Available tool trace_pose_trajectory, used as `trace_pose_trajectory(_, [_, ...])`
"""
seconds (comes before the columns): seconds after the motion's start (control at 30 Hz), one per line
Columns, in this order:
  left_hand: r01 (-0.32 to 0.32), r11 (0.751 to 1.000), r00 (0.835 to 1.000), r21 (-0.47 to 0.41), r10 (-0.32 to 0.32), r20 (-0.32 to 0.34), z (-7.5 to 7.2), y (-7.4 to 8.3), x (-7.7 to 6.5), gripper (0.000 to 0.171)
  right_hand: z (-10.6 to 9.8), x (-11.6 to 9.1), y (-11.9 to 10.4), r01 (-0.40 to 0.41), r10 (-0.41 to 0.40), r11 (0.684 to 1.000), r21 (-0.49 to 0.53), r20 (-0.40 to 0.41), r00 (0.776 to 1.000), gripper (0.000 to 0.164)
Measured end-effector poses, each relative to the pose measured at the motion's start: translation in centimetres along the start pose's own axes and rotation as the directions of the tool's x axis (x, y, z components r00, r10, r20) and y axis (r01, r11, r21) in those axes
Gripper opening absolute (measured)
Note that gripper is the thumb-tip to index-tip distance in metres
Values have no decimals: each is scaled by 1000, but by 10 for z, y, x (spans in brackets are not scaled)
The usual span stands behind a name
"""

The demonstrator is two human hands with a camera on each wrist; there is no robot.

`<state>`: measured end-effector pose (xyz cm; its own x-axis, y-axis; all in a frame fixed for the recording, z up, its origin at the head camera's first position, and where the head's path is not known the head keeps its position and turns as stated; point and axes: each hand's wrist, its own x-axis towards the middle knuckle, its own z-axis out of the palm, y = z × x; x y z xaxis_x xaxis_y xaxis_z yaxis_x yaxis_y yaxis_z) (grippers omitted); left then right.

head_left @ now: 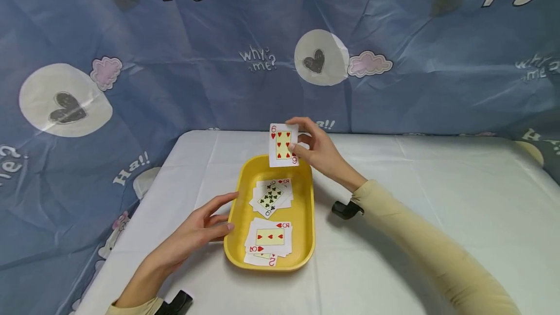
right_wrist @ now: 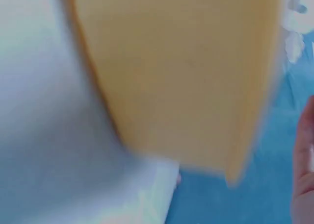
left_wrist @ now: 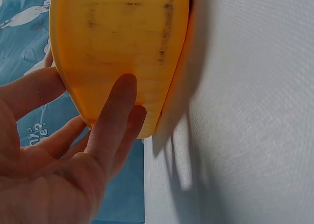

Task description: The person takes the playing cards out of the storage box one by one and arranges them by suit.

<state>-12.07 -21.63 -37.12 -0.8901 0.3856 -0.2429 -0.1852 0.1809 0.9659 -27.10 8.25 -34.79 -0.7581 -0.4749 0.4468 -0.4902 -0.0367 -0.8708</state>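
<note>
My right hand (head_left: 318,148) pinches a playing card, the six of hearts (head_left: 280,142), between thumb and fingers, held upright over the far end of the yellow tray (head_left: 307,237). Only a bit of that hand shows at the right edge of the right wrist view. Fairly straight fingers of my left hand (head_left: 199,230) touch the tray's left side. In the left wrist view, fingertips lie against the tray's outer wall (left_wrist: 122,33). Inside the tray are two loose piles of cards: a clubs card (head_left: 270,199) tops the farther one, a three of hearts (head_left: 270,237) the nearer one.
The tray stands on a white-covered table (head_left: 393,169). Behind and to the left hangs a blue printed cloth (head_left: 245,91). Black wrist devices show at my right wrist (head_left: 345,209) and left wrist (head_left: 177,303). The tray wall looks blurred in the right wrist view.
</note>
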Motion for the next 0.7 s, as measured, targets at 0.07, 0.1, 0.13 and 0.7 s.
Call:
trace_pose_trajectory(0.07, [3,1000,1000,-3,-3,0,0,0,0,65,-17,-8,-4,-48,48,999,-19,-9,999,50])
trace_pose_trajectory(0.1, [4,1000,1000,-2,-4,-2,0,0,0,65,-25,-13,-6,-76,76,997,-32,-15,997,50])
trace_pose_trajectory(0.13, [7,1000,1000,0,-7,-3,0,0,0,65,-33,-18,-7,-105,105,994,-43,-23,994,51])
trace_pose_trajectory(0.7, [7,1000,1000,13,-7,10,0,0,-1,66,-89,-80,22,-334,431,748,-574,36,902,46])
